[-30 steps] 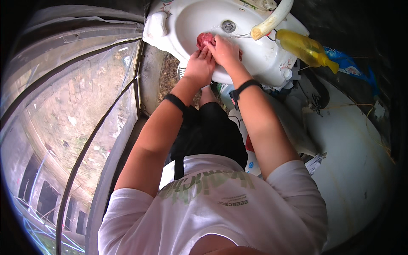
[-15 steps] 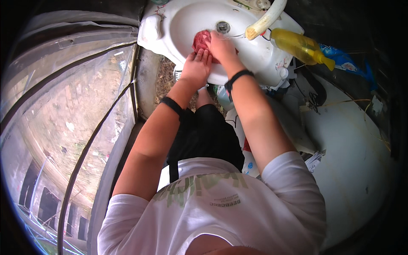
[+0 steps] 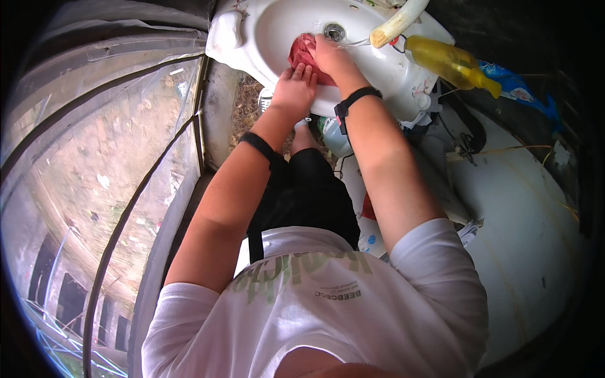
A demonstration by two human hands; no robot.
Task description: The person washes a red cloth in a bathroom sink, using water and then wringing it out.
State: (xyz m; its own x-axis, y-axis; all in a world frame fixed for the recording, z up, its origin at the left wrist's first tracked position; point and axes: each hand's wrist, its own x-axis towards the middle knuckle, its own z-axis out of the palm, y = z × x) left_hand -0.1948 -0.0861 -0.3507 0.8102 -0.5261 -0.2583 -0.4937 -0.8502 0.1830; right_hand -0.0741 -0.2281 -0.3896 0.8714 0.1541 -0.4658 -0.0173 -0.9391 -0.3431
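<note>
A wet-looking, crumpled red cloth (image 3: 301, 51) lies in the bowl of the white sink (image 3: 384, 72), just left of the drain (image 3: 333, 31). My right hand (image 3: 332, 60) grips the cloth from the right, its thumb and fingers bunched into the folds. At the near edge of the cloth, my left hand (image 3: 296, 87) holds it with the fingers laid over it; the left thumb is hidden. A thin stream of water runs from the pale pipe spout (image 3: 400, 24) toward my right hand. Each of my wrists wears a black band.
A white bar of soap (image 3: 228, 30) rests on the sink's left corner. Right of the spout lie a yellow bottle (image 3: 441, 58) and a blue packet (image 3: 513, 83). A sheeted window frame (image 3: 195, 120) stands at my left, a white surface (image 3: 523, 233) at my right.
Both hands still hold the red cloth in the sink, with the fingers and folds slightly shifted. More of the cloth shows beneath my right hand. The whole view has shifted a little.
</note>
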